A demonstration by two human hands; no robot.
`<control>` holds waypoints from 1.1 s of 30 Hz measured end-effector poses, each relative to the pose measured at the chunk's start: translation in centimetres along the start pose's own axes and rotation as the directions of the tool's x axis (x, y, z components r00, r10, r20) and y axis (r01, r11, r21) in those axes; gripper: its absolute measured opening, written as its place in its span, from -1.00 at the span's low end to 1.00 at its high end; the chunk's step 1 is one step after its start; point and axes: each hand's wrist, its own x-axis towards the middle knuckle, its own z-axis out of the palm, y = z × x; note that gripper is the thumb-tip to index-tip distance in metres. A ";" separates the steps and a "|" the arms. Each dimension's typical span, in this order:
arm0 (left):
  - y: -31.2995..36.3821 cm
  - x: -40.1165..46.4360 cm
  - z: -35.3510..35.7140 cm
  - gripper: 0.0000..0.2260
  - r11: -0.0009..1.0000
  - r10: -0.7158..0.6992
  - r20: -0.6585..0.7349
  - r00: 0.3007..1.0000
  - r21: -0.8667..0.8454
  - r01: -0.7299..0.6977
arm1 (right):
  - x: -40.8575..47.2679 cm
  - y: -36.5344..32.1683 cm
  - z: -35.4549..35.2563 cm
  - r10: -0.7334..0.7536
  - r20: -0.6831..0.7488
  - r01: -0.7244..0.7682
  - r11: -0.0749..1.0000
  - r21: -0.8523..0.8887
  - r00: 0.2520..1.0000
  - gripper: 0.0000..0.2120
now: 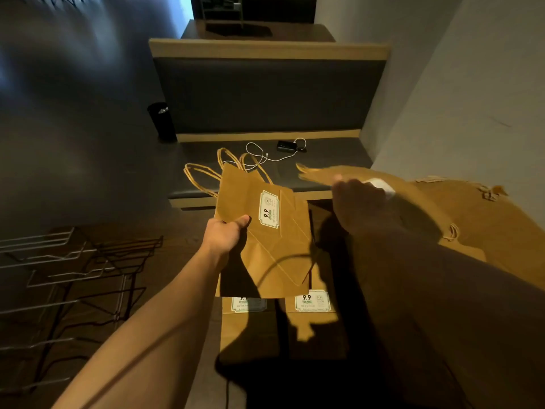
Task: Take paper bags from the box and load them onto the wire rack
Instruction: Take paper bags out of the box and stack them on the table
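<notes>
A flat brown paper bag with twisted handles (pixel 265 228) is pinched at its side edge by the left hand (pixel 225 236), long axis pointing away; the grey wire rack (pixel 73 276) lies leftward, nearest that hand. The right hand (pixel 362 202) reaches over the cardboard box (pixel 486 219), grip unclear.

held bag label (pixel 269 209): "9.9" | lower bag label (pixel 312 301): "9.9"
</notes>
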 end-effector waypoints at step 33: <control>-3.3 -0.9 -17.1 -0.69 0.915 0.019 0.100 0.995 -0.404 0.023 | -0.8 -17.0 6.0 -0.151 0.437 -0.409 0.187 0.893 0.887 -0.48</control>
